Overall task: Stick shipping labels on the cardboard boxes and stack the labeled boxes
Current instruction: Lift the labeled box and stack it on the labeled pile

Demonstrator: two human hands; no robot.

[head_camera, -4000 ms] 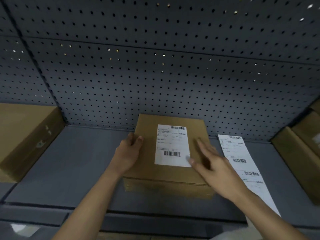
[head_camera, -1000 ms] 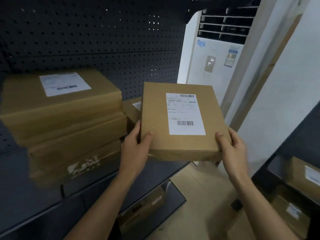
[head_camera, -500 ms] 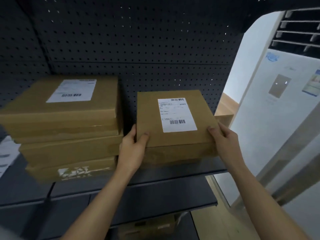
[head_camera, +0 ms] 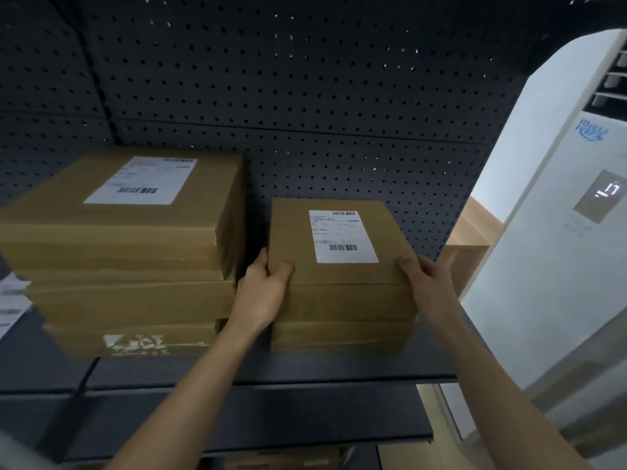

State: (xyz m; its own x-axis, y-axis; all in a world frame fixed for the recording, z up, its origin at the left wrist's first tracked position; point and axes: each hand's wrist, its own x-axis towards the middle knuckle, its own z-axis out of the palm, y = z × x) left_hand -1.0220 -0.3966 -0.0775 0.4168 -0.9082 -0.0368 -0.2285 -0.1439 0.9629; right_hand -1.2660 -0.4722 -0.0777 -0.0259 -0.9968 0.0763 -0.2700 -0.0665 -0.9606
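Labeled box (head_camera: 339, 266) held between left grip (head_camera: 264, 290) and right grip (head_camera: 431, 283), seemingly stacked.

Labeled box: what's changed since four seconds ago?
The labeled box left the shelf spot where the right hand smoothed its label, moved right, and now appears set on a lower box beside the taller stack. The left hand and right hand took its near corners and still grip them. Label unchanged.

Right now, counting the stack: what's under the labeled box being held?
Under the labeled box sits at least one cardboard box, on the shelf. Its top and any label are covered.
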